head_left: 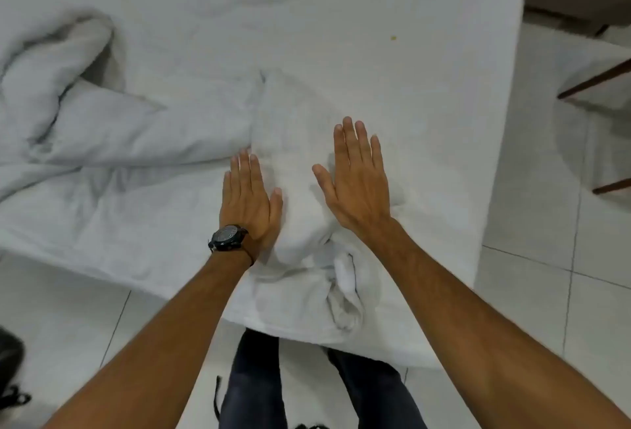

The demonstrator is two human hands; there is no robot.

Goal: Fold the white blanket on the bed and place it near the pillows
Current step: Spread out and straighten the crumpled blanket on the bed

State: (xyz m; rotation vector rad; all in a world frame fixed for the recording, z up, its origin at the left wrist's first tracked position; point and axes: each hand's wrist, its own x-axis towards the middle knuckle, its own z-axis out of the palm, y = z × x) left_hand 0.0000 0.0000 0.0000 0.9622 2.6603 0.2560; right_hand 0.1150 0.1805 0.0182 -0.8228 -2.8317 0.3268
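A white blanket (293,141) lies bunched in a long ridge at the near corner of the bed (392,53), its crumpled end (341,292) hanging toward me at the mattress edge. My left hand (247,199), with a black watch on the wrist, lies flat with straight fingers along the ridge's left side. My right hand (355,176) is flat, fingers straight, on or just above the right side of the ridge. No pillows are in view.
A rumpled white duvet (78,114) is heaped on the left of the bed. White tiled floor (546,223) surrounds the bed corner. Dark wooden furniture legs (594,83) stand at the right. A dark shoe (10,370) sits at the bottom left.
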